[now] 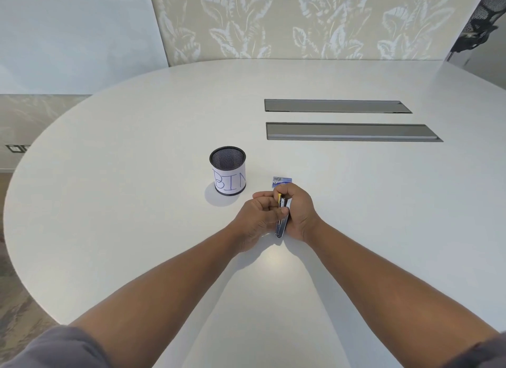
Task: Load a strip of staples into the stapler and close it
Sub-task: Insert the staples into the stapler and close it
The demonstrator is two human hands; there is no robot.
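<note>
Head view looks down on a pale rounded tabletop (137, 203), where both hands meet just below its middle around a small stapler (282, 217). It stands on edge, its hinged end pointing toward six o'clock and its yellow-tipped nose toward twelve. The right hand (299, 214) has its grip closed around the stapler's right flank, fingers curled over the far end; the left hand (257, 217) presses in from the nine o'clock side, thumb and fingertips pinched on the upper part. Whether the magazine is open, or a strip of staples is already inside, cannot be told; the fingers cover it. By my judgement the stapler is a light, stiff thing of metal and plastic, smooth-sided and apt to twist in the fingers, so it is best held by the body near the hinge while the other hand works the top. A strip of staples would be brittle, likely to snap if bent, and should be taken by its long sides. Just beyond the right hand, at twelve o'clock and nearly touching the knuckles, lies a small blue staple box (282, 181). At ten o'clock stands a black mesh cup (227, 174) with a paper label reading BIN, near but clear of the hands. Two grey recessed panels (350, 132) lie well apart toward one o'clock. Nothing obstructs the work.
</note>
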